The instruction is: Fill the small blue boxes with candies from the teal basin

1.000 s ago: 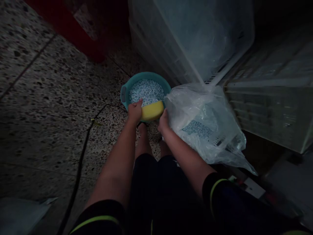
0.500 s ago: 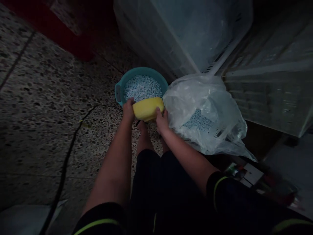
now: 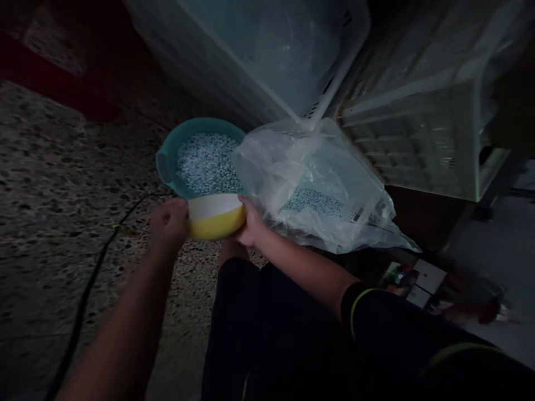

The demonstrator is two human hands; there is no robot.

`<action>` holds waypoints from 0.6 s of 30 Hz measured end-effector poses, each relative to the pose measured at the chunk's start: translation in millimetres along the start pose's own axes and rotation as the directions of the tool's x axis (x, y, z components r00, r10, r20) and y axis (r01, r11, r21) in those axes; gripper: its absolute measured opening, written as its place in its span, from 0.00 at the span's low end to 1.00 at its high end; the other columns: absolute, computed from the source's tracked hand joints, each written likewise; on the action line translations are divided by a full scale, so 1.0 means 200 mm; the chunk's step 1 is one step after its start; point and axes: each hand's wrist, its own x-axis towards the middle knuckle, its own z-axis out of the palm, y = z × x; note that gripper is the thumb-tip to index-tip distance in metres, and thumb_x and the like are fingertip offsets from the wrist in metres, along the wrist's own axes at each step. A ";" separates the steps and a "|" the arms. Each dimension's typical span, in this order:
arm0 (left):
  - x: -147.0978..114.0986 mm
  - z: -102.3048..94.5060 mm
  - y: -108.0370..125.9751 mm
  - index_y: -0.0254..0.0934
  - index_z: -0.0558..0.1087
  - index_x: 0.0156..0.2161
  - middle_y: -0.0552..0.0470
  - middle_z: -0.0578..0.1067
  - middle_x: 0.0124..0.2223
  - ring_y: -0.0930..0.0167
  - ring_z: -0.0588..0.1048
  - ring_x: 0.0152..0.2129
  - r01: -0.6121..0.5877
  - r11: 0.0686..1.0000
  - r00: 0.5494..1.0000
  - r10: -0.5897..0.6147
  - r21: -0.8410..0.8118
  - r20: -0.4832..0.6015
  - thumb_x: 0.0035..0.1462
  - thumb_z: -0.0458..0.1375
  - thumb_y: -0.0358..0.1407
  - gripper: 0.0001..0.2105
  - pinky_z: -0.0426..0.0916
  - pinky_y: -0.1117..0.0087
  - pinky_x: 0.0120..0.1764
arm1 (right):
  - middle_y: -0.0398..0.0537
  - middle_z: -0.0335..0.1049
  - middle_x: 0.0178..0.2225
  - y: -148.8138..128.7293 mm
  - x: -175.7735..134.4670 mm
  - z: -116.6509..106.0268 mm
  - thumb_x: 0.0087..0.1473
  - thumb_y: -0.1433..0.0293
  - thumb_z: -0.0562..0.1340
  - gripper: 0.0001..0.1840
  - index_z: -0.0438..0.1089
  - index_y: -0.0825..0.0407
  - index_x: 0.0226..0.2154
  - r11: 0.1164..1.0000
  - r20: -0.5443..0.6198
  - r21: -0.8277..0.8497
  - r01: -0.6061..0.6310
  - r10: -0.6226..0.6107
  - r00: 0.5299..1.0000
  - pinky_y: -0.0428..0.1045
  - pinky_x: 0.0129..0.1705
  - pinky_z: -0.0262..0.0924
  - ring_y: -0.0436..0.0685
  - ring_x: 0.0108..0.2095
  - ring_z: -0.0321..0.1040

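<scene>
Floor: dim room, speckled terrazzo floor (image 3: 37, 167) with dark and pale chips; a thin black cord (image 3: 90, 284) curves across it on the left.
Backdrop: a red object (image 3: 54, 86) at upper left, too dark to identify; a pale plastic crate (image 3: 234, 61) at the top and a slatted, cream-toned crate (image 3: 422, 139) on the right, both stiff and angular.
Basin: round teal basin (image 3: 209, 123), smooth-walled, with a handle on its left side, standing on the floor beyond the hands.
Pellets: small pale-blue pellets (image 3: 209, 161), grainy and loose, spread broadly inside the basin, below its rim.
Bag: crumpled, see-through plastic bag (image 3: 271, 167), just right of the basin, mouth spread; a smaller patch of blue pellets (image 3: 313, 201) shows within.
Stage: pellets lie in both places, so the basin seems well supplied and the bag not used up.
Bowl: yellow bowl (image 3: 217, 224), white inside, rounded, held between the hands at the basin's near side; its bottom is hidden, so whether it carries pellets cannot be told.
Left hand: blurred left hand (image 3: 169, 223), fingers curled in, apparently gripping the bowl's left end.
Right hand: right hand (image 3: 252, 224) clasps the opposite end, thumb at the rim, fingers partly hidden underneath.
</scene>
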 end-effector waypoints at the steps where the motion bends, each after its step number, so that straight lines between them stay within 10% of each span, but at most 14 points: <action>1: -0.06 -0.04 0.06 0.40 0.52 0.13 0.52 0.53 0.17 0.71 0.54 0.18 -0.054 0.999 0.999 0.054 0.009 0.008 0.56 0.54 0.56 0.30 0.55 0.63 0.26 | 0.54 0.75 0.46 0.02 -0.10 -0.02 0.68 0.51 0.45 0.29 0.59 0.47 0.63 0.989 0.091 0.117 -0.091 0.080 0.993 0.64 0.43 0.78 0.64 0.45 0.78; 3: -0.17 -0.12 0.18 0.41 0.52 0.11 0.51 0.54 0.15 0.68 0.56 0.17 -0.161 0.986 0.986 0.160 0.037 0.036 0.52 0.52 0.57 0.29 0.60 0.58 0.29 | 0.52 0.72 0.56 0.07 -0.32 -0.08 0.57 0.58 0.62 0.35 0.55 0.40 0.65 0.960 0.190 0.240 -0.147 0.102 0.977 0.67 0.46 0.78 0.66 0.50 0.76; 7: -0.27 -0.09 0.39 0.52 0.76 0.24 0.54 0.77 0.32 0.56 0.78 0.37 -0.491 0.842 0.868 0.450 0.223 0.212 0.43 0.60 0.53 0.10 0.63 0.42 0.59 | 0.48 0.63 0.66 0.14 -0.69 -0.36 0.39 0.70 0.70 0.59 0.44 0.33 0.69 0.931 -0.010 0.077 0.357 -0.357 0.934 0.64 0.63 0.69 0.66 0.64 0.66; 10: -0.26 0.22 0.48 0.52 0.78 0.50 0.48 0.74 0.60 0.51 0.69 0.63 -0.527 0.802 0.846 0.463 0.281 0.266 0.52 0.63 0.50 0.20 0.59 0.46 0.68 | 0.56 0.57 0.70 0.16 -0.81 -0.73 0.46 0.68 0.62 0.58 0.32 0.42 0.73 0.744 -0.142 -0.247 0.621 -0.661 0.736 0.63 0.66 0.65 0.66 0.68 0.61; 15: -0.20 0.96 0.47 0.35 0.65 0.67 0.32 0.70 0.64 0.45 0.68 0.63 -0.278 0.883 0.948 0.189 0.378 0.255 0.58 0.62 0.52 0.36 0.64 0.45 0.64 | 0.63 0.47 0.72 0.15 -0.75 -1.43 0.51 0.66 0.57 0.53 0.34 0.50 0.74 0.333 -0.185 -0.854 0.401 -0.913 0.364 0.68 0.71 0.55 0.69 0.71 0.53; 18: -0.17 1.23 0.45 0.35 0.70 0.60 0.31 0.73 0.60 0.47 0.75 0.55 -0.104 0.892 0.994 0.081 0.441 0.070 0.63 0.56 0.44 0.24 0.71 0.49 0.54 | 0.67 0.52 0.68 0.11 -0.59 -1.66 0.49 0.63 0.65 0.50 0.51 0.57 0.71 0.096 0.038 -0.946 0.310 -0.916 0.400 0.68 0.73 0.47 0.73 0.70 0.49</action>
